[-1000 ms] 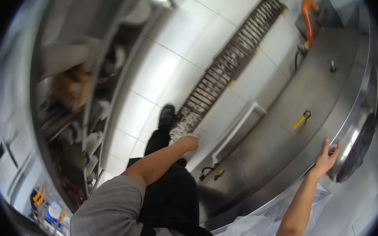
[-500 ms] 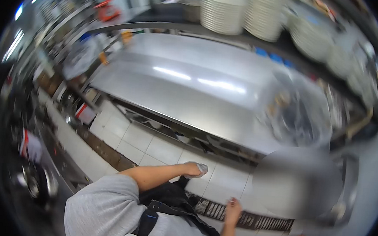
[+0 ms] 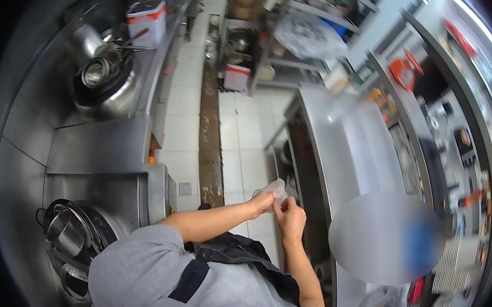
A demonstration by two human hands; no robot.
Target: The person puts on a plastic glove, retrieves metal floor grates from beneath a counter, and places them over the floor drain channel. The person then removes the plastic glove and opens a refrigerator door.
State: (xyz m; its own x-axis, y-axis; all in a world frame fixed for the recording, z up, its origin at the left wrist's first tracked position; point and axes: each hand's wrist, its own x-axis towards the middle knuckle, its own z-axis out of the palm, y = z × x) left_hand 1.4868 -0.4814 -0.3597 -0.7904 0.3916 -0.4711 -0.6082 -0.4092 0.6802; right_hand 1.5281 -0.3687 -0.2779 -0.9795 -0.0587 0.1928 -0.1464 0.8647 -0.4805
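The fingers (image 3: 288, 204) of the right hand (image 3: 292, 220) are curled and appear to pinch the near edge of a piece of translucent plastic (image 3: 277, 188); the plastic lies at the left hand (image 3: 261, 203), whose own fingers are largely hidden, so their closure cannot be told. Change noted: half a second ago the hands are well apart, whereas now they meet, bringing both to bear on the plastic. The left forearm (image 3: 212, 221) reaches forward and inward from the shoulder; the right forearm (image 3: 300, 269) rises steeply from below. Both hands stand above the tiled floor (image 3: 240, 164), beside the steel table (image 3: 338, 143).
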